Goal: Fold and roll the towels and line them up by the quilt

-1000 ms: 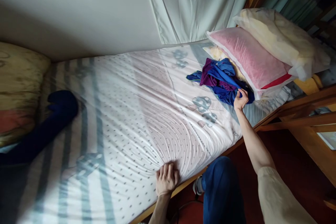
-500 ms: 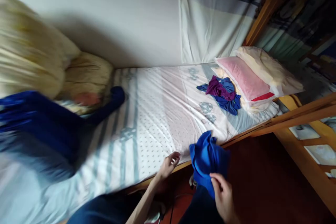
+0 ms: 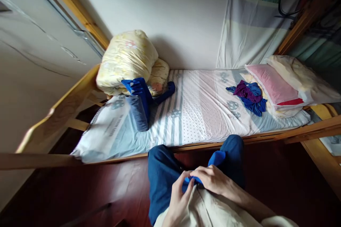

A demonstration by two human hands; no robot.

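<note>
Low in the view, a bright blue cloth (image 3: 217, 158) lies across my lap, partly hidden by my hands. My left hand (image 3: 181, 193) pinches its edge between thumb and fingers. From the right, my right hand (image 3: 210, 179) grips the same cloth beside it, its fingertips close to the left ones. On the bed, toward the right, lies a crumpled heap of blue and purple cloths (image 3: 247, 94). Folded dark blue cloths (image 3: 141, 95) and a grey-blue roll (image 3: 137, 113) stand on the left part of the mattress.
The bed (image 3: 197, 120) runs along the wall, with a yellow quilt (image 3: 128, 60) at its left end and a pink pillow (image 3: 277, 83) at its right. A wooden rail (image 3: 58, 103) borders the left end. Dark red floor (image 3: 117, 184) lies in front.
The view has swung left. The blue cloth has come from beside the bed edge onto my lap, and my left hand, free before, now holds it together with my right hand.
</note>
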